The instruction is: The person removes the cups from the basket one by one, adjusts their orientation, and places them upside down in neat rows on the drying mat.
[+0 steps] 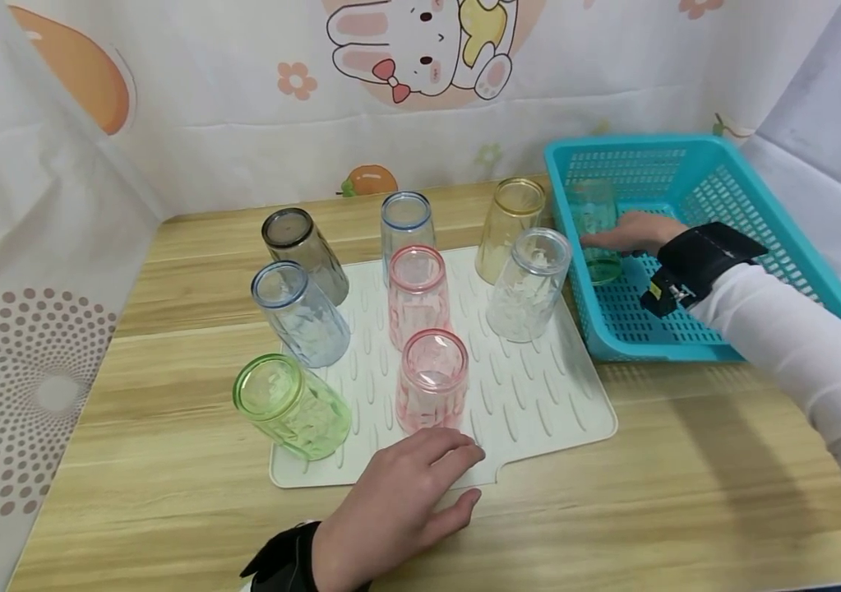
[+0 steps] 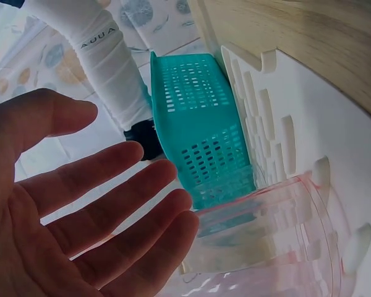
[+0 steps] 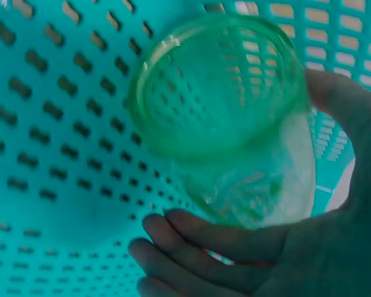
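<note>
In the blue-green basket [image 1: 635,145], my right hand [image 1: 635,232] grips a clear green glass [image 3: 219,111], thumb on one side and fingers on the other. That glass [image 1: 590,210] stands against the basket's left wall. My left hand [image 1: 405,501] hovers at the front edge of the white drying mat [image 1: 561,415], fingers spread and slightly bent, holding nothing. Its fingertips are right by the base of the front pink glass [image 1: 433,382]. Behind that one is another pink glass [image 1: 418,296]. The left wrist view shows the pink glass [image 2: 260,241] beside the open palm.
Upside-down glasses stand on and around the mat: a lime green glass [image 1: 294,411], a blue glass [image 1: 302,316] and a grey-brown glass [image 1: 309,255] at left, another blue glass [image 1: 407,230] behind, an amber glass [image 1: 510,230] and a clear glass [image 1: 529,288] at right. A patterned curtain [image 1: 228,156] backs the table.
</note>
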`<state>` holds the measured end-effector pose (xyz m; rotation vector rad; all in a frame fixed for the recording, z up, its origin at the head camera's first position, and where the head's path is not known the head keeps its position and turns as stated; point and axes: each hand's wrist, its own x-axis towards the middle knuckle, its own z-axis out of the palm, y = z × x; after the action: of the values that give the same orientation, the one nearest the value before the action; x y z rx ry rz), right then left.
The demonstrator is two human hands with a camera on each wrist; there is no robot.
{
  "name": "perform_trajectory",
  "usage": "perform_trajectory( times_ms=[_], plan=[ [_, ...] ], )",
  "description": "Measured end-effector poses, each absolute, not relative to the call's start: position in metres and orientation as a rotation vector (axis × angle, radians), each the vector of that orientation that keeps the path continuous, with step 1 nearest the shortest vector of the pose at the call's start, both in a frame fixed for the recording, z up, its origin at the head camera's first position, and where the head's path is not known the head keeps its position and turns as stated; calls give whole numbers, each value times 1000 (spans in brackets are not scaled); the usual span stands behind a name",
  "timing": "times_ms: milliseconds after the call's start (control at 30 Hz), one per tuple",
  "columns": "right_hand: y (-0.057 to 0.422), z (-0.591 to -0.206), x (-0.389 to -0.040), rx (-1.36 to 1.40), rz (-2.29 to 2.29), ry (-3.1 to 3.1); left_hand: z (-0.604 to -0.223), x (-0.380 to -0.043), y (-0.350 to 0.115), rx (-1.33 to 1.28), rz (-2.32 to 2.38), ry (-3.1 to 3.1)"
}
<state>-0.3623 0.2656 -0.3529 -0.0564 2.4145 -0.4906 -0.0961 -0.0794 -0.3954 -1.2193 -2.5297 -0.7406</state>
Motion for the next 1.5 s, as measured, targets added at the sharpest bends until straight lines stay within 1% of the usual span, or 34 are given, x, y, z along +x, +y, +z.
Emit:
perform_trajectory(
  times_ms=[100,300,733,1000,1233,1500],
  plan=[
    [266,-354,-360,-54,-544,2411,-394,-96,-78,-1218,-747,-2544],
    [274,-355,-355,-45,-467,2559,-393,-95,-75,-1226,-745,-2546],
    [297,-341,-337,-80,-406,2694,-390,-95,-67,-1243,-734,-2545],
    [306,-322,-320,-100,-403,2738,-384,-98,-64,-1256,-713,-2528],
    [312,-302,-307,-129,-408,2756,-371,-101,-65,-1255,-716,-2524],
    [303,-280,-285,-199,-396,2816,-356,-104,-71,-1233,-725,-2508]
  ],
)
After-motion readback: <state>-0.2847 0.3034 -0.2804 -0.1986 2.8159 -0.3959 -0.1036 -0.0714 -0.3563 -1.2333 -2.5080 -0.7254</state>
